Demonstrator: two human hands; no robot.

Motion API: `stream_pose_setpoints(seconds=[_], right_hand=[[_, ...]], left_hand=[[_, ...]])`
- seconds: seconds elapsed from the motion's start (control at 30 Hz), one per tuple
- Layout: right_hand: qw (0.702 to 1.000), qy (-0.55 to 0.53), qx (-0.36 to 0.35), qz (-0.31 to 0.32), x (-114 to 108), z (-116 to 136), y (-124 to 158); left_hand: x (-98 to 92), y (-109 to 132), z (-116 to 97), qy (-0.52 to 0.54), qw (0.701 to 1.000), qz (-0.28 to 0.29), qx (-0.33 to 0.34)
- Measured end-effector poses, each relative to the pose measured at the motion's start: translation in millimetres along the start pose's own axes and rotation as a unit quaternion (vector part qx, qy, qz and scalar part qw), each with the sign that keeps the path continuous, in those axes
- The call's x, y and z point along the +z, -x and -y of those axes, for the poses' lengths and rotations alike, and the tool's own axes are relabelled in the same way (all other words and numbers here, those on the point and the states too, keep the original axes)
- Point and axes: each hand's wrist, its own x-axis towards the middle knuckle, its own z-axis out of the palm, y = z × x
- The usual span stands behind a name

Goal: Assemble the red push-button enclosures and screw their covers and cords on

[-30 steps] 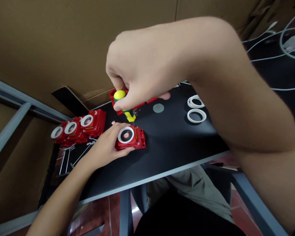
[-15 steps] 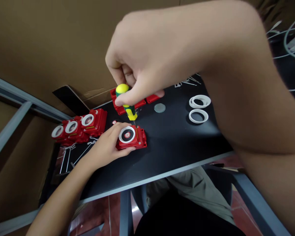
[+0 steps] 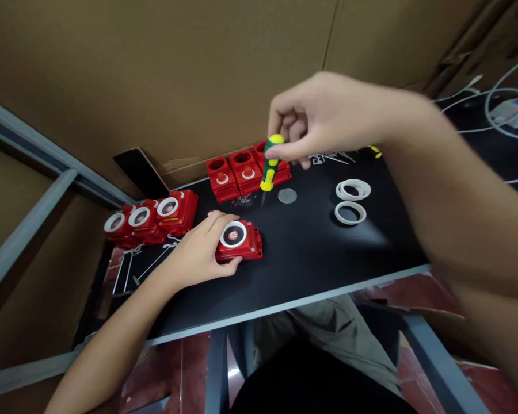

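Observation:
My left hand [image 3: 207, 247] grips a red box [image 3: 251, 244] with a white ring [image 3: 233, 234] on its top, keeping it on the black table. Thumb and fingers wrap its left side. My right hand [image 3: 302, 123] pinches a green and yellow screwdriver [image 3: 271, 164] by the handle, its blade pointing down and held apart from the box. Behind the blade, small screws [image 3: 244, 200] lie scattered before a row of red covers [image 3: 242, 172]. A clear round disc [image 3: 287, 196] rests right of the screwdriver.
Several red boxes with white rings [image 3: 140, 216] stand at the left, near metal-rod hammers [image 3: 127, 270]. Loose white rings [image 3: 350, 213] lie at the right, with thin metal rods [image 3: 332, 157] behind. A dark phone-like slab [image 3: 141, 172] leans on the cardboard wall [image 3: 176, 75].
My right hand has lifted the screwdriver off the red box and moved it back and to the right. My left hand still holds the box.

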Motion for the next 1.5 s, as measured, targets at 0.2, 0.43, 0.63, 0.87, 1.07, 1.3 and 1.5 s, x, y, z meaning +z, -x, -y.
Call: stream_pose_setpoints(seconds=[0.2, 0.43, 0.63, 0.87, 1.07, 1.3, 1.5], right_hand=[[0.964, -0.256, 0.034, -0.054, 72, -58, 11], [0.978, -0.202, -0.035, 0.025, 104, -56, 21], [0.989, -0.057, -0.064, 0.117, 105, -50, 24], [0.998, 0.060, -0.011, 0.007, 66, -62, 21], [0.976, 0.068, 0.142, -0.152, 16, -85, 31], [0.959, 0.121, 0.224, -0.128, 9, -123, 33], [0.938, 0.192, 0.286, -0.047, 17, -152, 30]], left_hand=[[1.1, 1, 1, 0.003, 0.999, -0.039, 0.026], [-3.0, 2, 0, 0.012, 0.992, -0.114, 0.057], [-4.8, 3, 1, 0.013, 0.995, -0.078, 0.055], [-1.3, -1, 2, 0.020, 0.996, 0.020, 0.084], [1.6, 0, 2, 0.023, 0.996, 0.016, 0.080], [1.6, 1, 5, 0.014, 0.997, 0.018, 0.080], [0.6, 0, 2, 0.017, 0.997, 0.021, 0.071]])
